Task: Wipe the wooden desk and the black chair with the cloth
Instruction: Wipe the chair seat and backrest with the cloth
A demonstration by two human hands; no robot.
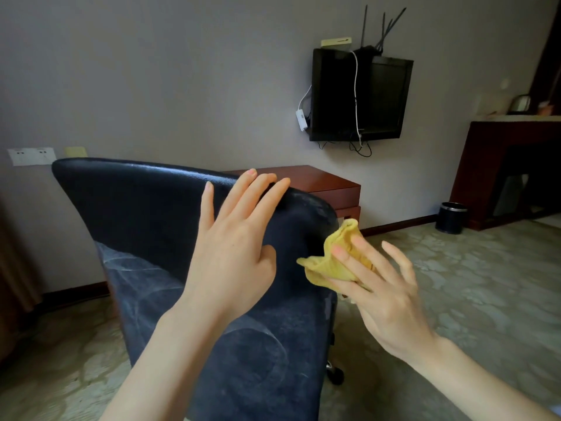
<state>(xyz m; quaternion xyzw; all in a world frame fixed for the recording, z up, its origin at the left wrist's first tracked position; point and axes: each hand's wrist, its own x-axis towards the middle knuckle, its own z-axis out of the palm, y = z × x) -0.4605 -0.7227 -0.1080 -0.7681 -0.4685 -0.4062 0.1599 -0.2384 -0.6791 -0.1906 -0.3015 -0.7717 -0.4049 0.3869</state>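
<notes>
The black chair (145,214) stands in front of me, its backrest curved and marked with pale wipe streaks. My left hand (233,235) rests flat on the top edge of the backrest, fingers straight. My right hand (379,287) presses a crumpled yellow cloth (337,256) against the right end of the backrest, with straight fingers spread over the cloth. The wooden desk (318,180) stands behind the chair against the wall, mostly hidden by the backrest.
A black TV (361,95) with dangling cables hangs on the wall above the desk. A dark waste bin (451,217) stands on the carpet at the right, beside a dark wooden cabinet (513,165). A chair caster (335,373) shows below the seat.
</notes>
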